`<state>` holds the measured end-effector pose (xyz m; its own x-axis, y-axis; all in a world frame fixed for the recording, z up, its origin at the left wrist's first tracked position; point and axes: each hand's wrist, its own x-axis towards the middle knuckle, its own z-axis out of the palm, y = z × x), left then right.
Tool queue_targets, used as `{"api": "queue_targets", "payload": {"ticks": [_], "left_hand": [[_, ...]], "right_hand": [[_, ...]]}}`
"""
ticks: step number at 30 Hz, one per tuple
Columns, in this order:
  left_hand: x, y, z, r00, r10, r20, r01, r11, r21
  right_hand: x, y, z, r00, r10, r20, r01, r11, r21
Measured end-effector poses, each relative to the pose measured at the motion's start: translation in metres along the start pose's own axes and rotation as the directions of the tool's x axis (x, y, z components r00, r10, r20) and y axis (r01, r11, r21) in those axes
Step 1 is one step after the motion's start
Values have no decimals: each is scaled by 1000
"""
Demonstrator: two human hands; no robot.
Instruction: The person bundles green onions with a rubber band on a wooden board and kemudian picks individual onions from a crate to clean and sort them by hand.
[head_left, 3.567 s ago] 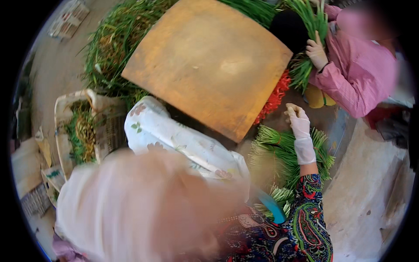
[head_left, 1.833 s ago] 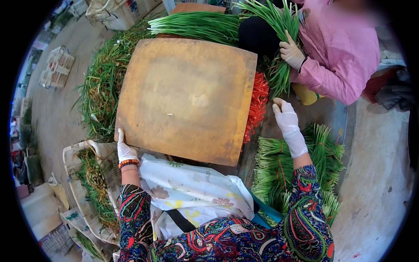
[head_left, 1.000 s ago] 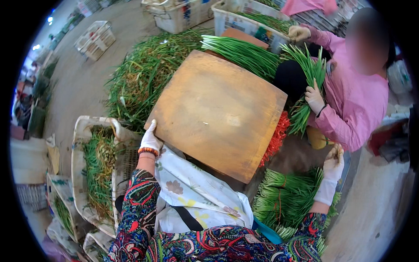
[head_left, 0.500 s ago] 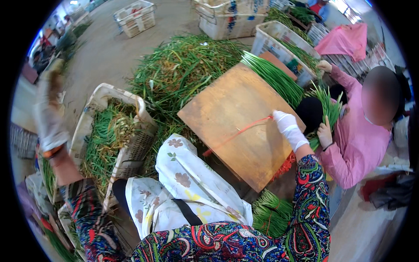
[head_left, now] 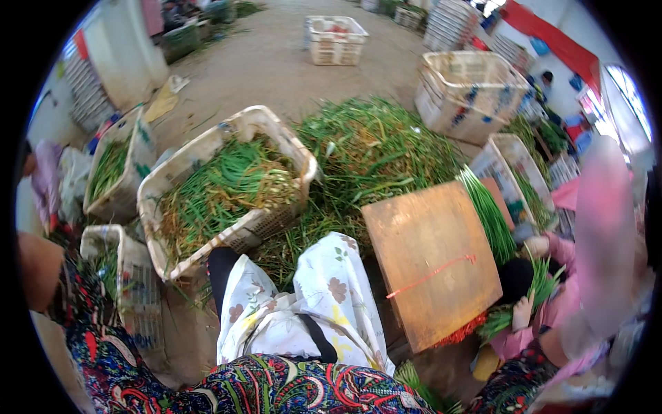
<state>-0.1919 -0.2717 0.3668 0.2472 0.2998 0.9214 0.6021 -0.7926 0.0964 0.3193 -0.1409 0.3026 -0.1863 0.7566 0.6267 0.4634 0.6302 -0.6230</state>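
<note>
A red tie band (head_left: pixel 431 276) lies across a worn wooden board (head_left: pixel 420 228) at the right of my lap. My right hand (head_left: pixel 601 241), in a whitish glove, is raised at the right edge, close to the camera and smeared by motion; its fingers cannot be read. At the lower left my left forearm (head_left: pixel 41 272) runs out of the picture, so that hand is hidden. Along the board's far right side lies a bunch of long green stalks (head_left: pixel 488 217). Red strips (head_left: pixel 462 331) hang below the board's near edge. Another green bundle (head_left: pixel 417 379) lies beside my apron (head_left: pixel 345 290).
A big heap of loose greens (head_left: pixel 379 145) spreads before my knees. White crates stand around: one full of greens (head_left: pixel 148 196) at left, stacked ones (head_left: pixel 476 86) farther back, one (head_left: pixel 338 52) on the floor. At right, a co-worker's hand (head_left: pixel 523 312) holds green stalks (head_left: pixel 545 283).
The view has swung left. My right hand has let go of the red band and risen to the right edge. My left hand has gone out of the picture.
</note>
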Motion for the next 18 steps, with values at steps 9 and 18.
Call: {"api": "queue_targets", "payload": {"ticks": [9,18], "left_hand": [[-119,55,71,835,-529,150,548,823,-150],[-156,62,74,680,-718,145,726,635,-264]], "right_hand": [[-120,58,-22,866,474,162,-262,704,-660],[-203,166,-46,713,661,233,-75,403,-912]]}}
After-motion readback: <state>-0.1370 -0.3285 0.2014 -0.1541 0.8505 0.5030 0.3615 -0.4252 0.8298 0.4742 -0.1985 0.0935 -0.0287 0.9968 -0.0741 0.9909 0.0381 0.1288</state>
